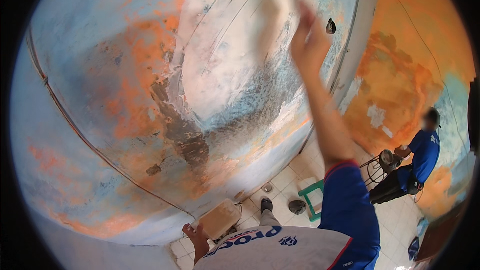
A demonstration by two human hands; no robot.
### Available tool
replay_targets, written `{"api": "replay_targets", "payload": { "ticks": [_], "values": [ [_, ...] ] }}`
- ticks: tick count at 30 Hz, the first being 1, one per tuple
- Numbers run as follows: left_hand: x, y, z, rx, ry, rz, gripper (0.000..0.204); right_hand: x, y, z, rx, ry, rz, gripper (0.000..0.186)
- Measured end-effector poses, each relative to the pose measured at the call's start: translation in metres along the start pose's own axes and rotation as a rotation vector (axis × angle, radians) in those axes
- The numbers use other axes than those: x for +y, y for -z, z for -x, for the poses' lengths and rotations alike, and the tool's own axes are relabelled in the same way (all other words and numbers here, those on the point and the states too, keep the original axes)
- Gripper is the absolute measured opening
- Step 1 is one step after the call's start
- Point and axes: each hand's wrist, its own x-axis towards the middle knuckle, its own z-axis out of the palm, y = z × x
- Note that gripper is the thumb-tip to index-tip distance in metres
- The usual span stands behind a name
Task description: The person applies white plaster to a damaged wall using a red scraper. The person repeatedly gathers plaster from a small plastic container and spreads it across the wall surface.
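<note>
My right hand (311, 45) is raised in front of the wall (235, 35), over the edge of a large white patch. It is smeared by motion; a faint, blurred pointed shape shows above its fingers, and I cannot tell whether it is a tool. A shadow falls on the white patch beside it. Low down, my left hand (198, 239) hangs near the wall's foot with fingers apart and slightly bent. It overlaps the near corner of a beige rectangular board or tray (219, 219); I see no grip on it.
A cable (82, 135) runs down the peeling blue and orange wall. A green-framed stool (311, 200), a dark bucket (297, 206) and a small round cup (267, 187) stand on the tiled floor. At right a person in blue (422, 155) holds a container.
</note>
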Motion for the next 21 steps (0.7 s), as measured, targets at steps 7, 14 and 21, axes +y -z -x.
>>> {"api": "replay_targets", "payload": {
  "ticks": [7, 14, 21],
  "values": [
    [-0.026, 0.042, -0.010, -0.090, -0.297, -0.283, 0.062, 0.101, -0.052, -0.048, -0.014, 0.223, 0.028, 0.030],
    [-0.056, 0.057, -0.034, -0.094, -0.228, -0.123, 0.063, -0.121, 0.038, 0.330, -0.820, 0.051, -0.456, 0.055],
    [-0.007, 0.020, -0.007, 0.009, -0.025, 0.066, 0.058, -0.029, 0.029, 0.170, -0.214, -0.001, -0.078, 0.026]
  ]
}}
